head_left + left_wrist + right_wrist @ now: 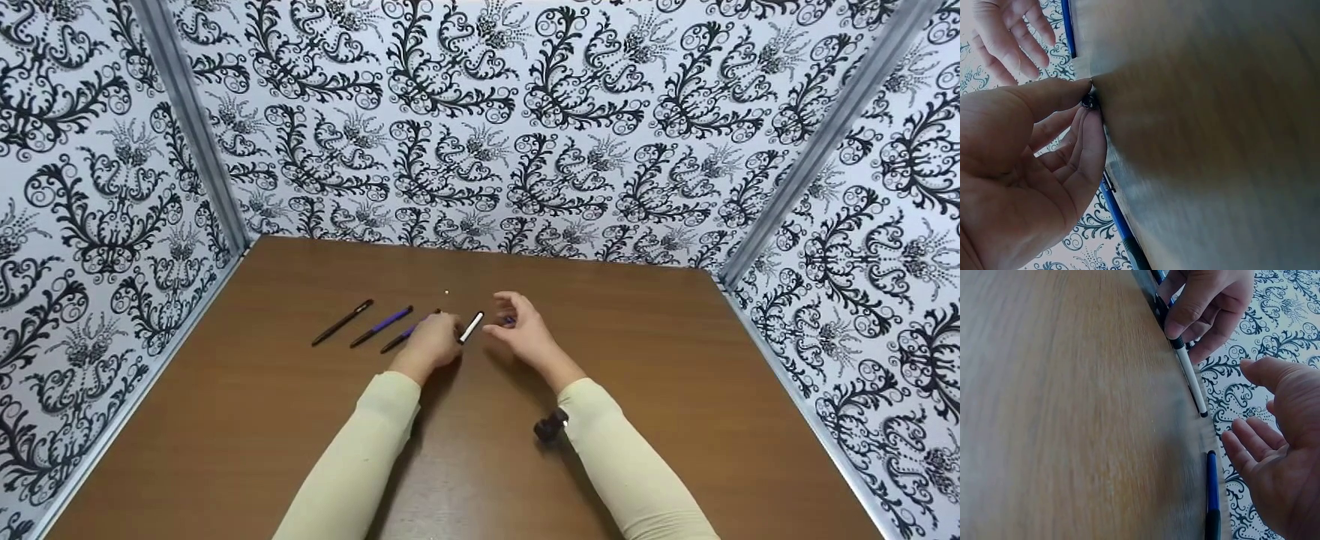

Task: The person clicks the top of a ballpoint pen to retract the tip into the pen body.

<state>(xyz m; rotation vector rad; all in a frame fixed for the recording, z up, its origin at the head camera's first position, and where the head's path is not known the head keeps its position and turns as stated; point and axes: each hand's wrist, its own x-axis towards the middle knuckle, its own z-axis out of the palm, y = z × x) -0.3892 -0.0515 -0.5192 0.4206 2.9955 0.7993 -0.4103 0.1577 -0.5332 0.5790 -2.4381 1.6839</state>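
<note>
On the worktop (480, 465), three pens (384, 325) lie left of the gripped pen (472, 328), another pen (1212, 486) right; a wall (465, 127) stands behind it.

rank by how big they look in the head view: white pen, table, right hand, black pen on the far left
1. Table
2. Right hand
3. Black pen
4. White pen, going by its visible part beside the left hand

In the head view, light is soft and even; the grey posts (191, 127) lean outward. Faint shadows edge the sleeves (352, 450), and the table (675, 367) has a pale sheen in front. The left-wrist view is hazier: table grain smeared, right hand (1002, 39) partly washed out.
</note>
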